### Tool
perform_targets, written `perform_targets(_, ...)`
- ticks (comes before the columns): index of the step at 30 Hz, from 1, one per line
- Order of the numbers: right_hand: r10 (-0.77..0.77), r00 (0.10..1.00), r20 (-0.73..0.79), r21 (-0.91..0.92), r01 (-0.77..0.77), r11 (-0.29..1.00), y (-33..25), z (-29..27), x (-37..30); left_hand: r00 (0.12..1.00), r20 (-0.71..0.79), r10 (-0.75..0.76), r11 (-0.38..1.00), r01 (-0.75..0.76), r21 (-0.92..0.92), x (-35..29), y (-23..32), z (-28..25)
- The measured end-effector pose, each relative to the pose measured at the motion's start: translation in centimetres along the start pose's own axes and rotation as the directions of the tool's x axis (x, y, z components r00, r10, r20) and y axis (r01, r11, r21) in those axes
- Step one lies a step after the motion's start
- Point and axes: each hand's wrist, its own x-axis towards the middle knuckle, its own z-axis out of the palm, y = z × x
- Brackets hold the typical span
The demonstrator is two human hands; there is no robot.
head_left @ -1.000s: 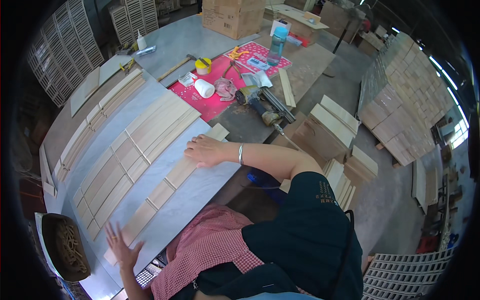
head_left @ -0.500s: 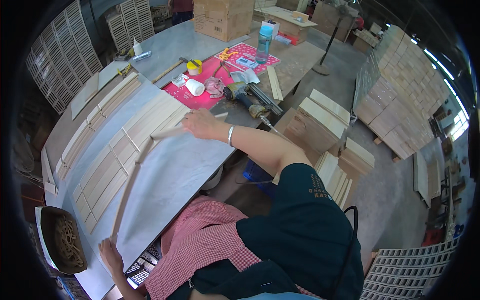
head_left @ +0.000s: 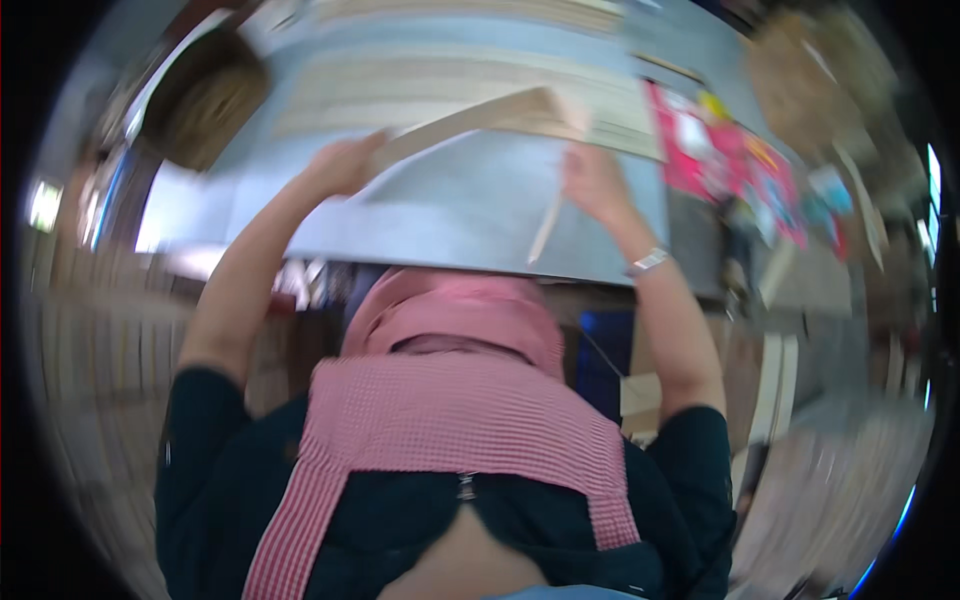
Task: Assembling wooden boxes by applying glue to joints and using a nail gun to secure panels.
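A long pale wooden slat (head_left: pixel 470 117) is raised slightly above the grey worktop (head_left: pixel 440 215), slanting up to the right. My left hand (head_left: pixel 345 165) is closed around its left end. Near the slat's far right end is my right hand (head_left: pixel 597 180), closed, with a thin wooden strip (head_left: pixel 545 228) sticking out below it toward the table's front edge. Motion blur hides whether strip and slat are joined. Behind the slat lies a flat panel of pale wooden boards (head_left: pixel 400 80).
A bin (head_left: pixel 205 100) with brownish contents stands at the far left. On the right, a pink sheet (head_left: pixel 685 155) carries several blurred small items, with a cardboard box (head_left: pixel 810 75) beyond. A blue crate (head_left: pixel 605 350) sits below the table edge.
My view has swung, bringing the table's front edge level across the picture. Both hands have come up and nearer each other, with the slat lifted between them.
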Motion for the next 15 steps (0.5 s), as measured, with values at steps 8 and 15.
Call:
perform_targets(8,-0.292,0.921,0.256,0.093,0.278,0.956,-11.1,1.0,-1.1,0.952,0.203,-0.229,0.65,0.305,-0.696,-1.6,1.0,-2.0)
perform_targets(15,-0.47,0.881,0.055,0.073,0.466,0.882,-12.2,5.3,-3.0,0.958,-0.155,-0.243,0.68,0.055,-0.731,-1.8,0.5,2.9)
